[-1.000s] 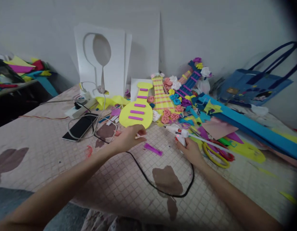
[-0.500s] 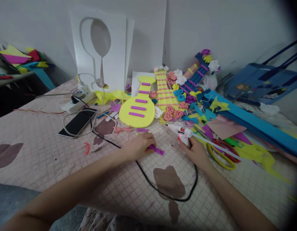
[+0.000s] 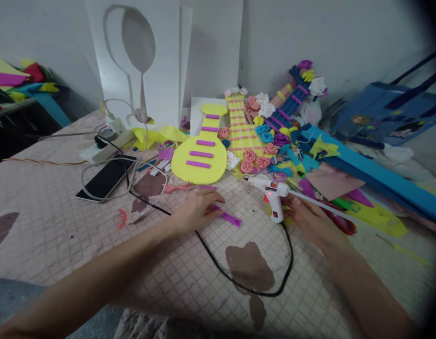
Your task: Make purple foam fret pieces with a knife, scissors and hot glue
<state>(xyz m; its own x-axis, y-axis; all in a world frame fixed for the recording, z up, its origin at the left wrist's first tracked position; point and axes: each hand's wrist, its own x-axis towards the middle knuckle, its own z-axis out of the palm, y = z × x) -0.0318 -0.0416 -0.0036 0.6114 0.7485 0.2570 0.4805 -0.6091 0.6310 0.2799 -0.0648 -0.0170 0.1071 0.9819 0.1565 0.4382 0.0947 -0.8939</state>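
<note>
My left hand [image 3: 200, 212] is bent over one end of a purple strip [image 3: 231, 219], thumb and fingers closed on it loosely; the other end rests on the tablecloth. To the right, a white glue gun [image 3: 274, 200] stands on the table with its red light on, apart from my right hand [image 3: 307, 216]. The fingers of that hand are curled around yellow-handled scissors, mostly hidden behind them. Beyond my left hand is a yellow guitar-shaped cutout [image 3: 200, 172] with several purple bars across it. A shorter purple piece [image 3: 208, 188] lies just below it.
A black phone [image 3: 107, 179] and a power strip [image 3: 107, 146] with cables lie left. The glue gun's black cord [image 3: 218, 263] loops across the front. Decorated guitars [image 3: 244, 127], paper scraps and a blue roll [image 3: 373, 174] crowd the right. White boards [image 3: 168, 61] lean on the wall.
My right hand has let go of the glue gun and moved right, to the scissors. My left hand has shifted slightly and its grip on the purple strip looks looser. The view has tilted a little.
</note>
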